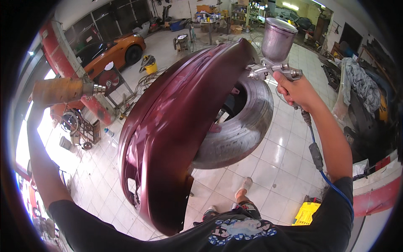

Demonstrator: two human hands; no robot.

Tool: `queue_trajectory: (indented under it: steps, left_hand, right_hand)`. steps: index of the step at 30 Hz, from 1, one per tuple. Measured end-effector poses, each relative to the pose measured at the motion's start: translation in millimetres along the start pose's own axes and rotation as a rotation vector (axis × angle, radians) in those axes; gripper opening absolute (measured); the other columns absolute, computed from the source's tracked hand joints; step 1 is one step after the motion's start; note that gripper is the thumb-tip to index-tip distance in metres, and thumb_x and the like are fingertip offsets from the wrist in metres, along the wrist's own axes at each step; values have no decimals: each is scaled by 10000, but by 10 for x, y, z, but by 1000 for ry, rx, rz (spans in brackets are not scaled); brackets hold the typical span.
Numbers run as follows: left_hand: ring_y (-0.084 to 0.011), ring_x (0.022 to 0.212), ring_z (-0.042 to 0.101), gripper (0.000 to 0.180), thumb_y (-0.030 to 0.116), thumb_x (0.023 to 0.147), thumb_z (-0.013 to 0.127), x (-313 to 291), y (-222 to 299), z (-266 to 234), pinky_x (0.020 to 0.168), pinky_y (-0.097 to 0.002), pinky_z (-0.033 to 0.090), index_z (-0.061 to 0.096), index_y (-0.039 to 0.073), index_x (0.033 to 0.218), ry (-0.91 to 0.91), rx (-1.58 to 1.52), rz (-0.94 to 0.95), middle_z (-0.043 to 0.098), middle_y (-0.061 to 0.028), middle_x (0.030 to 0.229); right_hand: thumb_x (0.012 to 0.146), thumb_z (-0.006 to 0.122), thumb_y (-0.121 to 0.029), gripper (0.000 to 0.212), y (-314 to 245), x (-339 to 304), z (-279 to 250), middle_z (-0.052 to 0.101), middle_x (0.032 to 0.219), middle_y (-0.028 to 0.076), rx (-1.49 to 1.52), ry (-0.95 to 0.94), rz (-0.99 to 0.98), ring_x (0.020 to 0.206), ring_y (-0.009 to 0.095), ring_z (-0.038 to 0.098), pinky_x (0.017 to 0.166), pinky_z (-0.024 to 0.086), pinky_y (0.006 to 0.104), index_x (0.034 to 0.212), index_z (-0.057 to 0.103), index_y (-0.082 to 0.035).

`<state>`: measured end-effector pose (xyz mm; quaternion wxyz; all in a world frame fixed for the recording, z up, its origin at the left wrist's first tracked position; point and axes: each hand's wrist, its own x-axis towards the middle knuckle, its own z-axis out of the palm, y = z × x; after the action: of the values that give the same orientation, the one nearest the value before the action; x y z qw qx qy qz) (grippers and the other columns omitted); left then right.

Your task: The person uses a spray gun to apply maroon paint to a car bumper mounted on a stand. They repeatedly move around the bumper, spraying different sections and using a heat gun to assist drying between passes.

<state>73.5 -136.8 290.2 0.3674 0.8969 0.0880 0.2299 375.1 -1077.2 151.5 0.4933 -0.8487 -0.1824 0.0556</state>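
My right hand (296,90) is wrapped round the handle of a spray gun (268,69), a silver one with a metal cup (279,40) upright on top. From its handle a blue air hose (331,185) runs down along my right arm. Raised at the far left, my left hand (36,110) grips a worn yellow-brown heat gun (61,90) with a metal nozzle pointing right; most of those fingers are washed out by glare. Between my arms stands a dark maroon car bumper (176,138), leaning against a grey-smeared tyre (243,134). The spray gun's tip is beside the bumper's far right end, apart from it.
An orange car (109,52) is parked at the back left, near a red-and-white pillar (63,59) and a yellow bucket (149,66). Hoses (147,84) lie on the tiled floor. Covered parts (361,84) crowd the right side; a yellow package (307,213) lies near my right.
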Motion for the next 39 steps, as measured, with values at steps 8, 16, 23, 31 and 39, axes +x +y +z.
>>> queue_trajectory:
  steps: [8,16,23,31,39]
  left_hand:
    - [-195,1294,522,492,62,1014,568,-506,-73,-161,1095,-358,449,422,34,1483,54,65,-29,527,-89,1440]
    - [-199,1279,530,439,106,1025,568,-863,601,528,1092,-360,435,469,27,1445,-144,92,208,554,-78,1412]
    - [-196,1264,540,467,171,1035,581,-426,277,-372,1072,-360,457,451,42,1465,-16,269,36,555,-77,1402]
    - [-223,1379,449,598,218,1024,611,206,82,225,1127,-416,415,345,88,1543,-61,-87,107,443,-63,1513]
    - [-224,1377,451,601,202,1018,617,1174,672,1136,1130,-415,412,346,86,1542,50,61,-25,446,-64,1511]
  right_hand:
    - [913,768,-396,460,-651,-1398,721,715,926,36,146,-244,-283,836,95,640,755,534,269,1207,689,-50]
    - [905,801,-244,390,-887,-1878,1105,732,946,34,154,-685,-23,871,66,611,787,502,261,1218,697,-36]
    - [908,737,-517,438,-18,-1087,705,566,613,-13,128,-220,59,495,55,491,441,427,260,885,670,-85]
    - [929,709,-521,478,869,473,-85,540,598,-2,257,160,98,424,68,419,385,397,287,788,553,-92]
    - [947,701,-473,404,2162,2347,-1018,544,624,8,412,337,203,418,85,411,388,384,308,934,577,-88]
